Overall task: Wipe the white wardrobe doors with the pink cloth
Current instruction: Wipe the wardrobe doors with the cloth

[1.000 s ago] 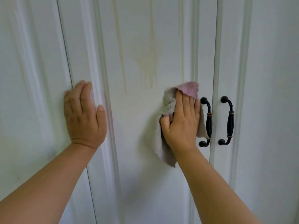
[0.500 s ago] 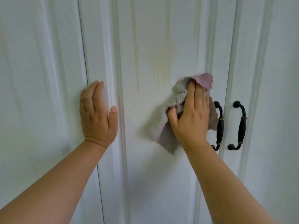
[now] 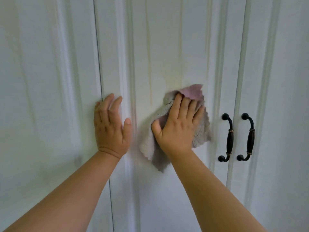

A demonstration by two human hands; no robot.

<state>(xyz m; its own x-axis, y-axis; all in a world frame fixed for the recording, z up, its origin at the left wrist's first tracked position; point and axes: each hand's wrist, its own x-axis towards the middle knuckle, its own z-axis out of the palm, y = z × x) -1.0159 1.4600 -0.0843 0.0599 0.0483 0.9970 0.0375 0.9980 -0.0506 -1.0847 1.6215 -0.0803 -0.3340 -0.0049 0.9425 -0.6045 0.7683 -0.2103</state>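
White panelled wardrobe doors [image 3: 167,39] fill the view. Yellowish drip streaks [image 3: 148,64] run down the middle door's panel. My right hand [image 3: 178,128] presses the pink and grey cloth [image 3: 192,92] flat against that panel, fingers straight and spread over it, just under a faded stain. The cloth bunches under my palm and hangs below my wrist. My left hand [image 3: 111,126] rests flat on the door frame beside the seam [image 3: 98,64] between two doors, fingers straight.
Two dark curved handles [image 3: 228,137] [image 3: 248,137] sit to the right of the cloth, either side of the seam between the middle and right doors. Raised mouldings run vertically along each door.
My right hand has slid the cloth left and up, away from the handles, over the lower part of the stain. The view has shifted so the doors sit further right. My left hand stays planted.
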